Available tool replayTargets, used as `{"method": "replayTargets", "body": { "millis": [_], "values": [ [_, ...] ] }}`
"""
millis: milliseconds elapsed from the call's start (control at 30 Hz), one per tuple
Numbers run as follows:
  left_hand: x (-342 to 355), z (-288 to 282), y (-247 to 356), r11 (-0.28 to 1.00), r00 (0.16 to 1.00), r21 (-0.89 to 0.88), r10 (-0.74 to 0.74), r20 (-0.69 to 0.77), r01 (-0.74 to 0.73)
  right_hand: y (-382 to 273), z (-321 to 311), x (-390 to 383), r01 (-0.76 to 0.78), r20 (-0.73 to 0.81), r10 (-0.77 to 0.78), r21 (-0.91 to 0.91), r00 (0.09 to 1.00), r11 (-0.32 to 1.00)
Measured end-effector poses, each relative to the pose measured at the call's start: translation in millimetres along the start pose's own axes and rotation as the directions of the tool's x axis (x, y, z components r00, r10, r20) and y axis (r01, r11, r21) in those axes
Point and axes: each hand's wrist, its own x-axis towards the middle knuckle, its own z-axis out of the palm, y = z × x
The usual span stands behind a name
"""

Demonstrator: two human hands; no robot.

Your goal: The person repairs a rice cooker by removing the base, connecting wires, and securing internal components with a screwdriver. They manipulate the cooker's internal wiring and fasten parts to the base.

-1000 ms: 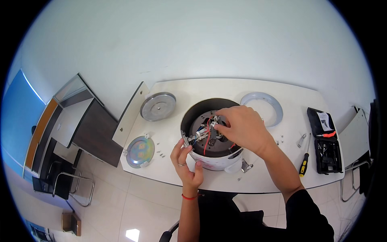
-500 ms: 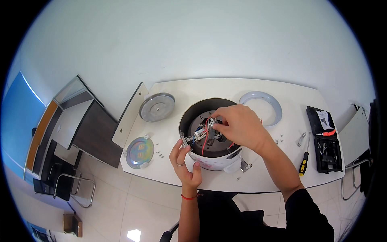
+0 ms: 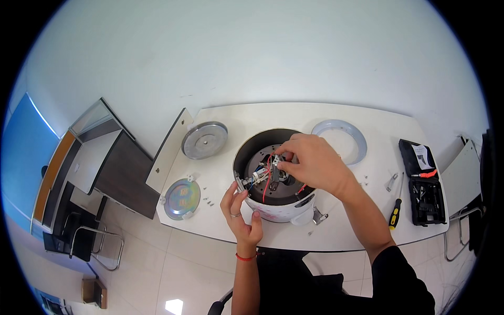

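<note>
- At the frame's centre, the floral rice-cooker housing [image 3: 275, 213] sits open side up, exposing its red wires [image 3: 266, 191].
- At its lower-left edge, the left hand [image 3: 243, 220] rests with fingers spread, apparently steadying it.
- Over the opening, the right hand's [image 3: 315, 164] fingers pinch a small metal fitting [image 3: 276, 159], seemingly to control its position.

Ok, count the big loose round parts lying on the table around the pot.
3: the grey disc, back left of the pot; the iridescent disc, front left; the pale ring, back right, partly hidden by the right hand.
</note>
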Motion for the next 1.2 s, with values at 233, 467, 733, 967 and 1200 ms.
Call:
{"method": "replayTargets", "body": {
  "millis": [233,467,733,967,1200],
  "values": [
    [-1.4,-1.0,-0.1,1.000,1.000,0.012,-0.002,0.005,0.002,2.1,5.9,1.3,0.058,-0.029,-0.057,0.042,0.998,0.997],
    [1.2,-1.0,0.3,0.999,0.999,0.015,0.032,-0.006,-0.032,-0.7,3.2,1.3,0.044,-0.003,-0.044,0.047,0.999,0.998],
    [-0.7,-1.6,0.3,1.000,1.000,0.014,0.020,0.000,-0.020,-3.7,1.2,0.3,0.018,0.042,-0.020,0.069,0.999,0.997],
    [-0.6,-1.9,0.6,1.000,1.000,0.007,0.025,0.004,-0.025,0.9,1.2,0.5,0.050,0.041,-0.053,0.068,0.998,0.996],
    [-0.4,-0.9,2.3,1.000,1.000,-0.009,0.014,0.003,-0.014,2.8,0.3,-1.3,0.093,0.011,-0.094,0.072,0.996,0.993]
  ]
}}
